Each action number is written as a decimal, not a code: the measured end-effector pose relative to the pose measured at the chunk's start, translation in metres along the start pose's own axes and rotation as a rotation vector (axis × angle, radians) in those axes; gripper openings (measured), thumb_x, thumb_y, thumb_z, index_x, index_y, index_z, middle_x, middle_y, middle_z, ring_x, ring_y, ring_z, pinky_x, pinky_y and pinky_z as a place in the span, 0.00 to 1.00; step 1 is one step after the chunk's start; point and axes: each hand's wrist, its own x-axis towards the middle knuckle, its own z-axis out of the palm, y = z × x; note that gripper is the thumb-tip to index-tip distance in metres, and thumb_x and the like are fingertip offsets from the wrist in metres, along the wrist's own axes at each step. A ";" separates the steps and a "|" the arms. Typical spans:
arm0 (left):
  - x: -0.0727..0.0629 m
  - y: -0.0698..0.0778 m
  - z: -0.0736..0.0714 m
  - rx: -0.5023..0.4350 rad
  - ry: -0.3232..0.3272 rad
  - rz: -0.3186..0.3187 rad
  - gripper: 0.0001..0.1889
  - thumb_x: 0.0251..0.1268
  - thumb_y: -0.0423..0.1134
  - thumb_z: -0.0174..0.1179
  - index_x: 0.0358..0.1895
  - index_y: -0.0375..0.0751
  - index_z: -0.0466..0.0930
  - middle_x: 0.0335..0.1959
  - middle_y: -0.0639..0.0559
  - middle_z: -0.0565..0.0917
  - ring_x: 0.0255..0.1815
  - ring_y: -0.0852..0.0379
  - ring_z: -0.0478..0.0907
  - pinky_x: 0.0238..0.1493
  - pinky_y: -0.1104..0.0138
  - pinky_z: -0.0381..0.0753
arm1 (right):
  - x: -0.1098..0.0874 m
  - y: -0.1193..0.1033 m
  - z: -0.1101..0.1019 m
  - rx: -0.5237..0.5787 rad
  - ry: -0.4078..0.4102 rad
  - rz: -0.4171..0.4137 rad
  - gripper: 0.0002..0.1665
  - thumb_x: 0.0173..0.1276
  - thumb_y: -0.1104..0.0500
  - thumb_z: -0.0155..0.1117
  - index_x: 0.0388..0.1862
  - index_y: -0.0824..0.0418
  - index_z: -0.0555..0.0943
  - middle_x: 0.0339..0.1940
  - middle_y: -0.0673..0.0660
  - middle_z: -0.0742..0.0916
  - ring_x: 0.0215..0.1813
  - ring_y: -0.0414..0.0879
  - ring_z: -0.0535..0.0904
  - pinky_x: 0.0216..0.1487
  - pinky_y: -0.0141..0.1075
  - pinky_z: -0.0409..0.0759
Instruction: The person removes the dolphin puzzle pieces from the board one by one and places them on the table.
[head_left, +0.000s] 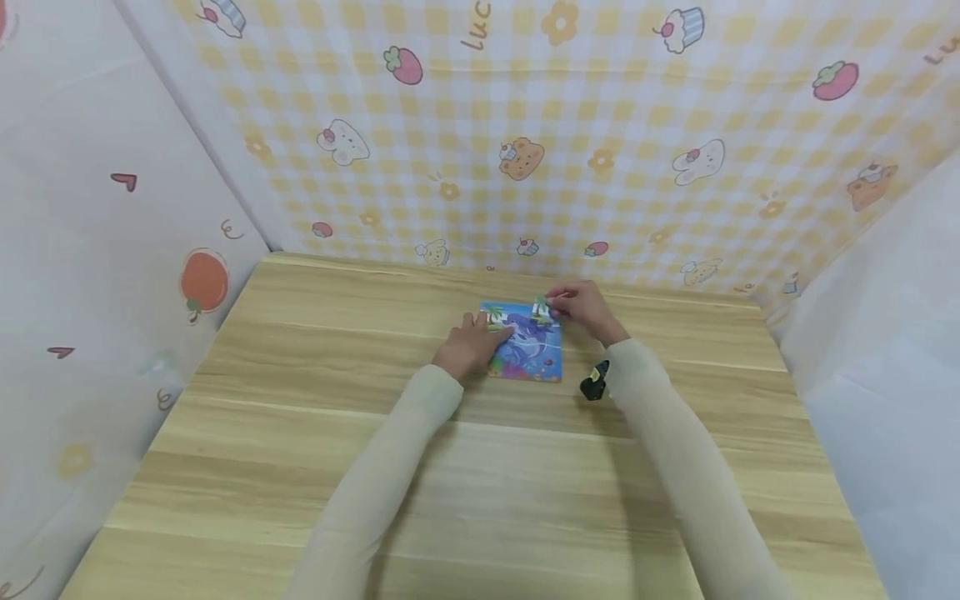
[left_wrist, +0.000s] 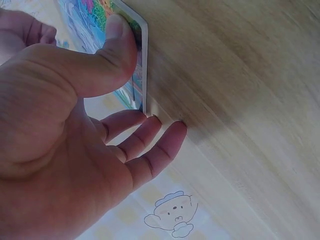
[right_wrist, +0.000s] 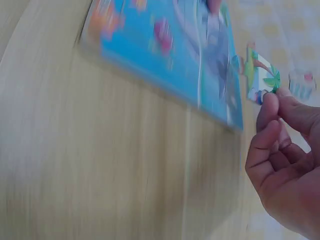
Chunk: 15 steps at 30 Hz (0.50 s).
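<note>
A jigsaw puzzle [head_left: 534,367] with a blue sea picture and a dolphin lies flat near the back of the table. My left hand [head_left: 471,343] is at its left side. In the left wrist view the thumb [left_wrist: 117,60] rests on the puzzle's face, and the fingers reach down by its edge. Between right thumb and forefinger I pinch a puzzle piece [right_wrist: 265,75] with a palm tree on it. That right hand [head_left: 585,308] is over the puzzle's far right corner, the piece tilted up in the right wrist view.
A small black object with a yellow mark [head_left: 595,382] is beside the right sleeve, its kind unclear. Behind the wooden table [head_left: 300,350] hangs a yellow checked cloth [head_left: 450,133]. White printed cloth [head_left: 90,250] closes off the left side.
</note>
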 end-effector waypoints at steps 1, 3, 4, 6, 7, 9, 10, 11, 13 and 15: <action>0.000 0.000 0.000 0.002 0.001 0.000 0.33 0.77 0.34 0.49 0.78 0.65 0.53 0.79 0.37 0.49 0.72 0.37 0.55 0.60 0.45 0.74 | -0.001 0.003 -0.005 0.006 -0.009 0.011 0.13 0.69 0.66 0.64 0.49 0.73 0.83 0.33 0.57 0.87 0.31 0.40 0.82 0.38 0.31 0.82; 0.001 -0.001 0.001 0.010 0.005 0.004 0.34 0.76 0.33 0.50 0.78 0.64 0.54 0.78 0.37 0.50 0.70 0.38 0.56 0.57 0.47 0.76 | -0.004 0.009 -0.015 0.004 -0.027 0.027 0.14 0.70 0.66 0.63 0.51 0.75 0.82 0.35 0.56 0.86 0.33 0.40 0.82 0.40 0.31 0.83; 0.001 -0.001 0.001 0.018 0.007 0.008 0.34 0.75 0.33 0.51 0.78 0.64 0.54 0.78 0.37 0.51 0.68 0.39 0.57 0.56 0.48 0.76 | -0.005 0.011 -0.019 0.002 -0.030 0.041 0.14 0.70 0.66 0.62 0.51 0.74 0.82 0.36 0.56 0.86 0.34 0.40 0.82 0.41 0.31 0.82; 0.002 -0.002 0.001 0.023 0.010 0.017 0.35 0.74 0.33 0.53 0.78 0.63 0.54 0.77 0.37 0.52 0.66 0.41 0.58 0.55 0.51 0.76 | -0.008 0.015 -0.027 0.003 -0.034 0.065 0.15 0.71 0.66 0.61 0.52 0.74 0.81 0.38 0.56 0.86 0.36 0.40 0.82 0.43 0.31 0.82; 0.003 -0.002 0.001 0.026 0.011 0.021 0.36 0.73 0.33 0.54 0.78 0.63 0.54 0.76 0.37 0.53 0.65 0.41 0.58 0.54 0.52 0.76 | -0.009 0.017 -0.031 -0.013 -0.032 0.073 0.15 0.72 0.65 0.61 0.52 0.73 0.81 0.39 0.55 0.85 0.37 0.40 0.82 0.43 0.30 0.81; 0.003 -0.002 0.001 0.030 0.009 0.029 0.36 0.73 0.33 0.54 0.78 0.62 0.54 0.75 0.37 0.55 0.63 0.42 0.58 0.53 0.54 0.76 | -0.013 0.019 -0.038 -0.039 -0.015 0.092 0.15 0.72 0.64 0.61 0.52 0.72 0.81 0.37 0.53 0.85 0.36 0.40 0.80 0.41 0.30 0.80; 0.004 -0.002 0.001 0.034 0.009 0.031 0.36 0.73 0.33 0.54 0.78 0.62 0.54 0.74 0.37 0.56 0.62 0.42 0.59 0.53 0.54 0.76 | -0.014 0.020 -0.040 -0.058 -0.005 0.095 0.15 0.72 0.63 0.62 0.52 0.72 0.81 0.36 0.52 0.85 0.35 0.39 0.78 0.39 0.30 0.79; 0.004 -0.001 0.001 0.037 0.010 0.034 0.35 0.73 0.33 0.54 0.78 0.62 0.54 0.73 0.37 0.57 0.62 0.42 0.59 0.53 0.54 0.76 | -0.015 0.021 -0.043 -0.079 0.004 0.097 0.15 0.71 0.63 0.62 0.51 0.72 0.81 0.34 0.52 0.85 0.35 0.40 0.77 0.38 0.30 0.77; 0.004 -0.001 0.001 0.044 0.009 0.036 0.35 0.74 0.33 0.53 0.79 0.62 0.54 0.72 0.37 0.58 0.61 0.42 0.59 0.53 0.54 0.76 | -0.018 0.024 -0.047 -0.123 0.016 0.095 0.15 0.71 0.62 0.62 0.51 0.72 0.81 0.33 0.51 0.84 0.33 0.40 0.76 0.37 0.31 0.76; 0.005 0.000 0.001 0.042 0.006 0.037 0.34 0.74 0.33 0.52 0.79 0.62 0.54 0.72 0.37 0.58 0.63 0.42 0.59 0.54 0.53 0.76 | -0.019 0.027 -0.049 -0.140 0.026 0.096 0.14 0.71 0.63 0.62 0.50 0.72 0.82 0.33 0.53 0.85 0.33 0.41 0.76 0.37 0.32 0.77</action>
